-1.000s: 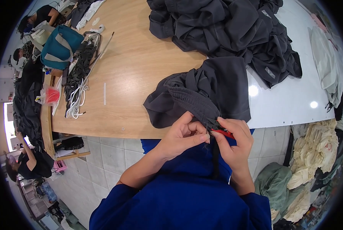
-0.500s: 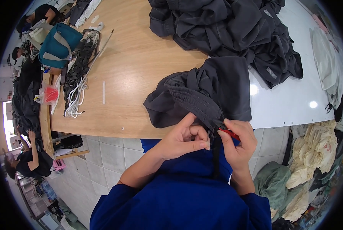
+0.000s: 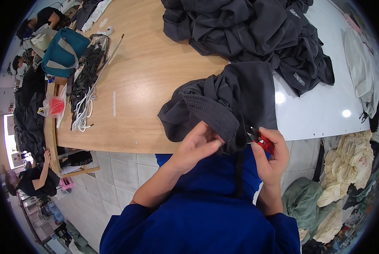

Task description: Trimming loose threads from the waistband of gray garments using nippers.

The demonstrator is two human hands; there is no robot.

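A dark grey garment (image 3: 253,91) lies bunched at the near edge of the table, its gathered elastic waistband (image 3: 210,113) toward me. My left hand (image 3: 200,146) grips the waistband between thumb and fingers. In my right hand (image 3: 272,154) are small red-handled thread snips (image 3: 265,143), held between thumb and fingers. Their dark blades point up and left, just right of the waistband and apart from it. A black strap or cord (image 3: 239,169) hangs down from the garment in front of my blue top.
A large heap of dark grey garments (image 3: 244,27) fills the far right of the table (image 3: 142,84). At the left are black cords, white cords (image 3: 84,112) and a teal bag (image 3: 65,53). Cream and green cloth piles (image 3: 344,169) lie at right. Other people (image 3: 34,178) work at left.
My right hand has moved slightly right with the snips, away from the waistband, and the blades now show. My left hand has shifted a little up and left, turning the waistband.
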